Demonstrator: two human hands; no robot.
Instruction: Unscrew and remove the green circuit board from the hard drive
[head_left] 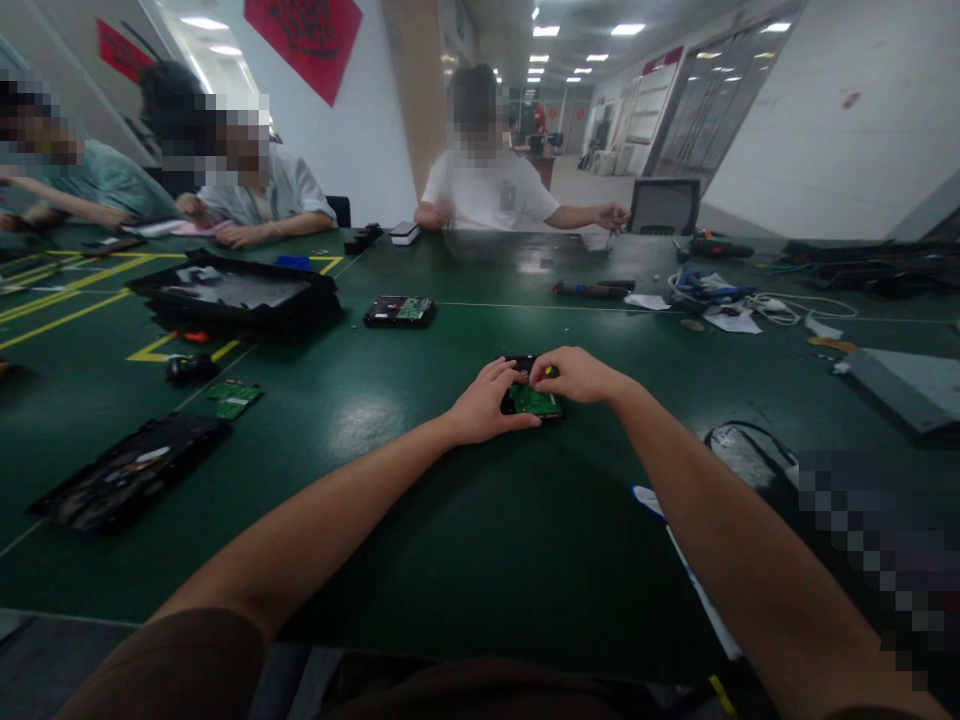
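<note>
A small black hard drive point(534, 401) with a green circuit board facing up lies on the dark green table point(465, 520), in front of me at arm's reach. My left hand point(486, 402) grips its left side, fingers curled over the edge. My right hand point(574, 374) is closed above the drive's far right corner, pinching a small tool with a yellow tip point(551, 371) that is mostly hidden by the fingers.
Another hard drive point(400, 311) lies further back. Opened black casings point(234, 295) point(127, 485) and a loose green board point(234, 398) sit at the left. Cables and papers point(720, 300) lie at the right. Three other people sit at the far side.
</note>
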